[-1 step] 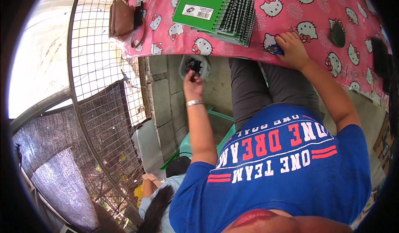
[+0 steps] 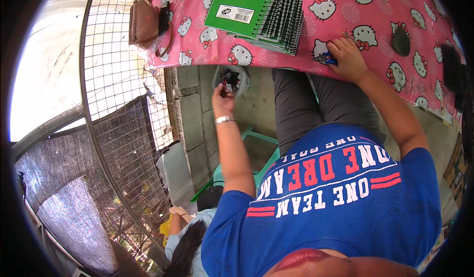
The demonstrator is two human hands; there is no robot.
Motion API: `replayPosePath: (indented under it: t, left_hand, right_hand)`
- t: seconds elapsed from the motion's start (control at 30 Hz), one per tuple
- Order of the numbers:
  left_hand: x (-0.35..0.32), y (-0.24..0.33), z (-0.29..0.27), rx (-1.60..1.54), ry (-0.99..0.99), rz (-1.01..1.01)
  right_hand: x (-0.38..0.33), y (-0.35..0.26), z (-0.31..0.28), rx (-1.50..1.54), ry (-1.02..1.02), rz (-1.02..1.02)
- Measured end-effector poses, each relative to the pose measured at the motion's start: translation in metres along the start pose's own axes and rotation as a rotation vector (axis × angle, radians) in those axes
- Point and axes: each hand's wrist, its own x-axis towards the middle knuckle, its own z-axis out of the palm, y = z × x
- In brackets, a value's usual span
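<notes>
My left hand [image 2: 223,101] reaches down below the table's near edge, with a silvery bracelet on its wrist. Its fingers are curled; I cannot make out what they hold. Just beyond them is a clear plastic bag [image 2: 244,82] with small dark and reddish things in it, too small to name. On the table's near edge lies my right hand [image 2: 347,59], its fingers bent round blue-handled pliers [image 2: 323,58] whose grey jaws point left. A stack of green spiral notebooks [image 2: 237,0] sits on the table, left of the right hand.
A pink patterned cloth covers the table [image 2: 276,59]. On it are a brown bag [image 2: 144,22] and a dark green lump [image 2: 400,42]. Wire mesh [image 2: 118,44] stands at the left. A pale green stool [image 2: 259,136] and another person [image 2: 195,227] are at the lower left.
My left hand has shifted a little to the left and back from the plastic bag, uncovering more of what is inside. The right hand and pliers stay where they were.
</notes>
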Motion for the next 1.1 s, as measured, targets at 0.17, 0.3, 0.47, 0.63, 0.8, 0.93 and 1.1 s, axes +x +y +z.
replayPosePath:
  t: [0.17,0.3,0.47,0.63,0.8,0.93,1.1]
  left_hand:
    - [0.034,0.066,0.009,0.257,0.600,-0.115]
    - [0.027,0.088,0.018,0.532,0.739,0.123]
    - [-0.022,0.124,0.059,0.883,0.302,0.810]
    - [-0.172,0.118,0.271,0.741,-0.297,1.264]
    - [-0.238,0.095,0.359,1.137,-0.869,1.330]
    - [-0.228,0.073,0.388,1.566,-0.997,1.349]
    - [-0.218,0.064,0.388,1.607,-1.049,1.033]
  right_hand:
    - [-0.010,0.008,-0.001,-0.019,0.017,0.029]
    - [-0.011,0.015,0.003,-0.025,0.012,0.028]
    - [-0.003,0.002,0.002,0.072,-0.003,0.002]
    - [0.007,-0.014,-0.040,0.640,0.202,0.376]
    - [0.061,-0.064,-0.107,0.625,0.503,-0.142]
    - [0.072,-0.068,-0.117,0.584,0.485,-0.217]
    - [0.067,-0.067,-0.106,0.591,0.467,-0.229]
